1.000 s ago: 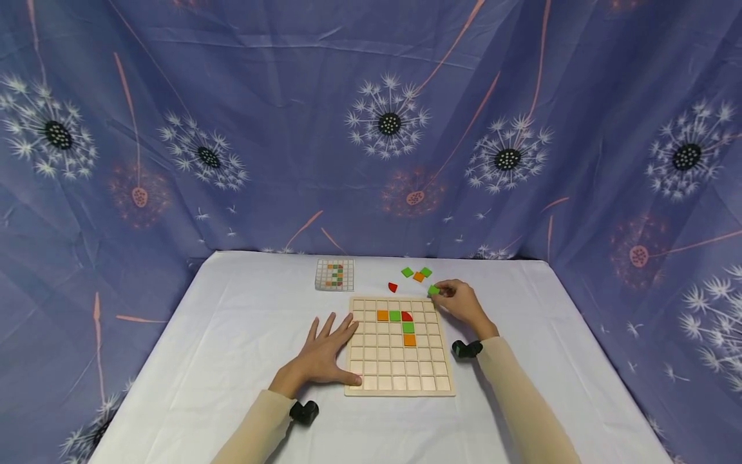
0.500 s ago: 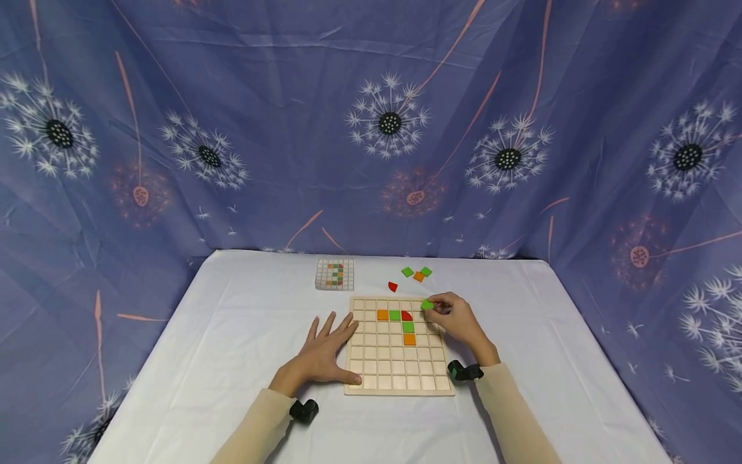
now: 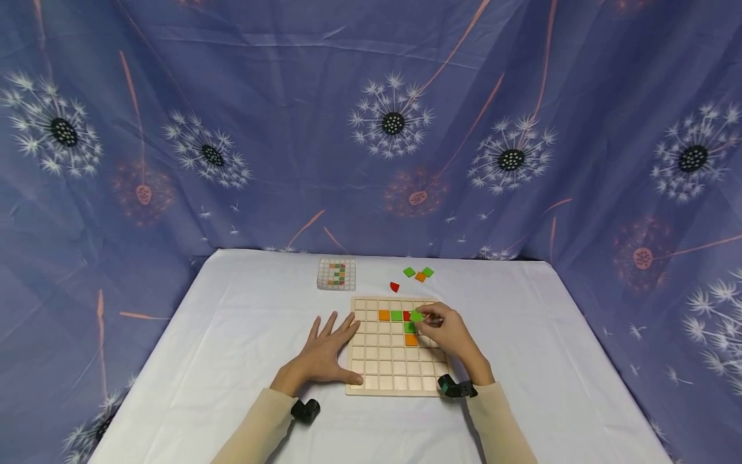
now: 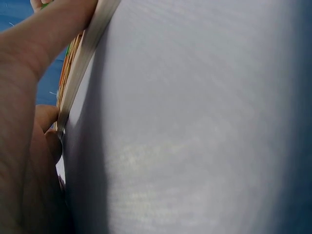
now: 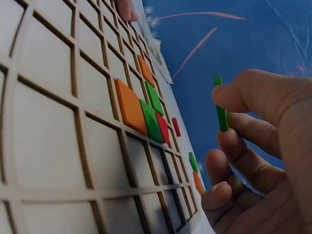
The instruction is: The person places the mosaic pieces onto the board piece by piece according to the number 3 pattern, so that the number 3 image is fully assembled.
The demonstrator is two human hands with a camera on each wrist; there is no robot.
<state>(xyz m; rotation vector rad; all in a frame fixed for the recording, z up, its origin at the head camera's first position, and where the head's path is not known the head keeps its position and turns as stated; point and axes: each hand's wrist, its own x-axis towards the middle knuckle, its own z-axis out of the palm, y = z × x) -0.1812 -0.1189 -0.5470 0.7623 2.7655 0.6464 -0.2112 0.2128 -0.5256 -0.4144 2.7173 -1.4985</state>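
Head view: right grip [image 3: 449, 332] pinches green square tile [image 3: 416, 316] at fingertips, on its left side, over wooden grid board [image 3: 385, 368]; broad face shows, partly hiding red quarter-circle tile [image 3: 407, 316]. Left grip [image 3: 323, 358] spread wide, resting at board's left edge. Loose red tile [image 3: 395, 287] on bench [image 3: 174, 399], beyond right grip.

Left wrist view: left grip laid over board's side edge.

Right wrist view: green square tile edge-on between right grip's fingertips, apart from board; visible long axis near upright, top leaning slightly left.
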